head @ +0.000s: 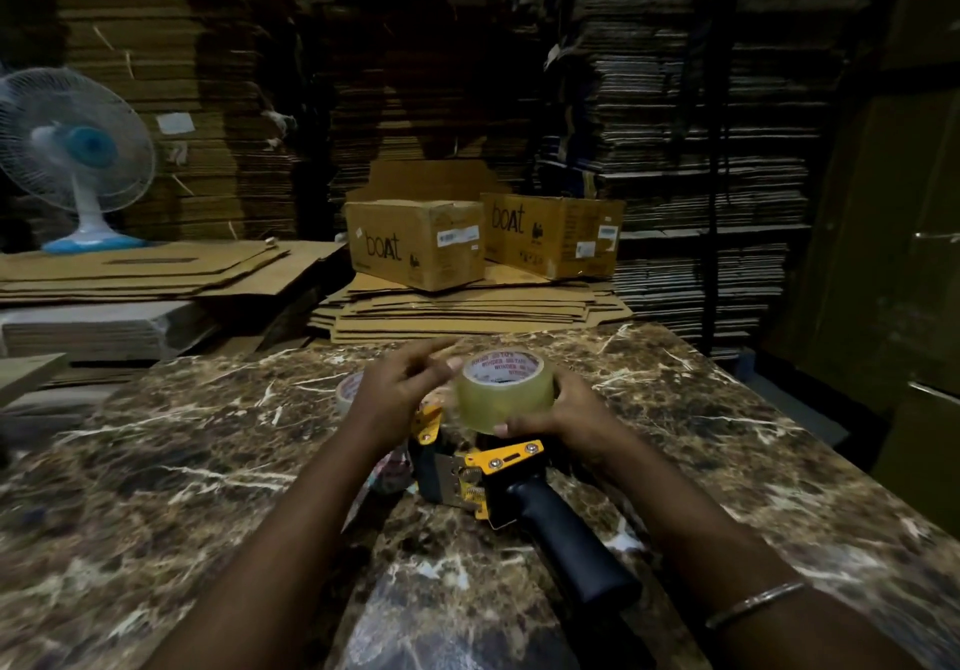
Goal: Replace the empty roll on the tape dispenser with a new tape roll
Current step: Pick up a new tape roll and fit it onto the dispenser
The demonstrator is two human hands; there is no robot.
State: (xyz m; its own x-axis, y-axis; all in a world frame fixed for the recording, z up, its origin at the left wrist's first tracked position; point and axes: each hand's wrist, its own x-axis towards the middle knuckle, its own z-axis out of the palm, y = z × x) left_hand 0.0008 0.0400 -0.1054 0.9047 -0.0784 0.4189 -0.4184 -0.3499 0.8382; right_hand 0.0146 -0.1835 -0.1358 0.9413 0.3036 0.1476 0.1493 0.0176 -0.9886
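Tape dispenser [498, 477] lay on the marble-patterned table [727, 461], black handle pointing back toward the person, yellow-and-black head pointing away; taken as landmark. New tape roll [501, 391], clear tape on a red-printed white core, sat directly over the dispenser's far end, core opening facing up and slightly toward the camera, so its axis ran near upright and roughly across the line of the handle. Right hand [566, 409] cupped the roll from the dispenser's right side, fingers curled round the far edge, thumb pressed on the near lower rim: a closed hold on the roll. Left hand [395, 389] on the dispenser's left, fingers loosely spread and part open, fingertips at the roll's upper left edge; blurred, so probably picking at the tape's loose end, though whether anything was pinched could not be told. Whether the roll was already seated on the hub or only held above it was hidden by the roll itself. A second roll or spent core [349, 390] lay on the table beyond the dispenser's left, partly behind the left wrist. Judged: right hand nearer and carrying the load; next move turns on keeping the roll's axis lined with the hub while the left draws tape toward the head.
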